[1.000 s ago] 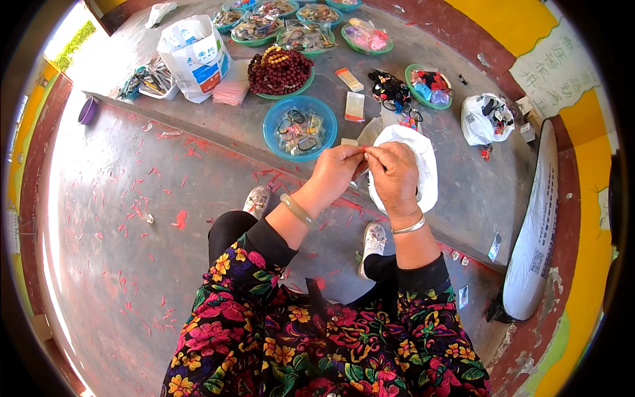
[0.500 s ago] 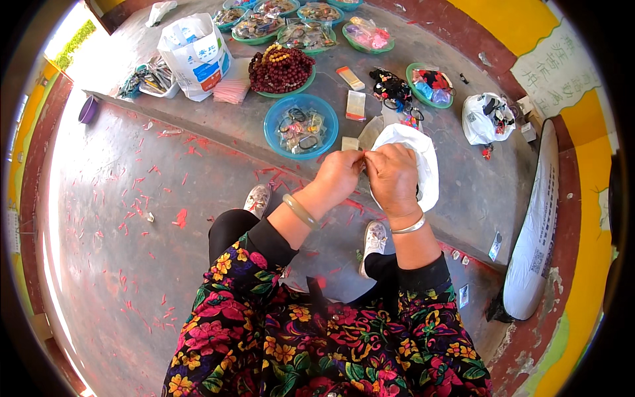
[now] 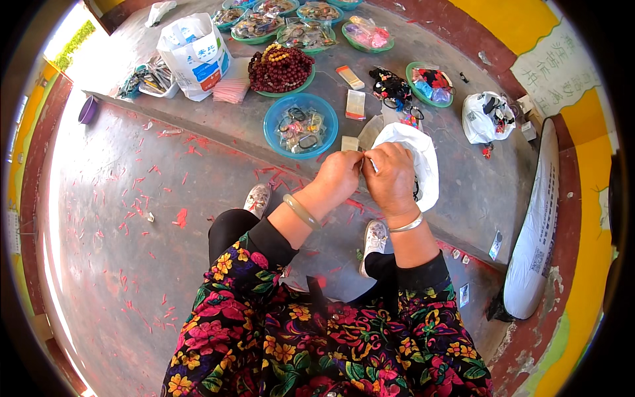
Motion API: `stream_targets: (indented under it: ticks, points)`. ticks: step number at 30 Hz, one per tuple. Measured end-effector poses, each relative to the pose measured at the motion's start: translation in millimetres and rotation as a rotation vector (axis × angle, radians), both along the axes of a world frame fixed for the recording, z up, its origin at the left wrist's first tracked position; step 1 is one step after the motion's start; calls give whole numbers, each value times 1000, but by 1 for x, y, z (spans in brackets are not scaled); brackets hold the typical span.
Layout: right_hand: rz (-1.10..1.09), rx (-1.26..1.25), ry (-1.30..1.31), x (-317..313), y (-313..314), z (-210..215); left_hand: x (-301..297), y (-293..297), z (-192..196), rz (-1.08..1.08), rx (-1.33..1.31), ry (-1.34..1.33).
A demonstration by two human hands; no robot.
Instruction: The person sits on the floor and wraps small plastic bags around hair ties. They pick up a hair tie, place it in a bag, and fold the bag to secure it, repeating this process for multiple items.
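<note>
White plastic bag lies on the concrete floor just beyond the right hand, its mouth turned toward the person, seemingly so pieces stay within reach. Both hands meet fingertip to fingertip: the left hand and the right are pinched narrow on something small and pale between them, too small to identify. A blue bowl of small packets sits just past the left hand.

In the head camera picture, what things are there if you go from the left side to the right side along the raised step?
Purple cup → white shopping bag → bowl of dark red beads → green bowl of colourful bits → small white plastic bag → long white sack.
</note>
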State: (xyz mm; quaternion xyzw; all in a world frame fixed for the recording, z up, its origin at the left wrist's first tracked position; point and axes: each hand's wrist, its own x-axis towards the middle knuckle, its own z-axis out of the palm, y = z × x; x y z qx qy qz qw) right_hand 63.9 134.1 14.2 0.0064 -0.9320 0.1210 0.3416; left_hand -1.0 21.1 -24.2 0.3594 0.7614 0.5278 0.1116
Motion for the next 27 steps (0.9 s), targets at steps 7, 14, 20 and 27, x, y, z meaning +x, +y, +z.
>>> stream_targets:
  ticks: [7, 14, 20, 27]
  points:
    - [-20, 59, -43, 2, 0, 0, -1, 1, -4, -34, -51, 152]
    - [-4, -139, 18, 0, 5, -1, 3, 1, 8, 11, 16, -36]
    - [8, -259, 5, 1, 7, 0, 0, 0, 8, 18, 47, -152]
    - [23, -271, 13, 1, 7, 2, 0, -1, 11, 48, 23, -156]
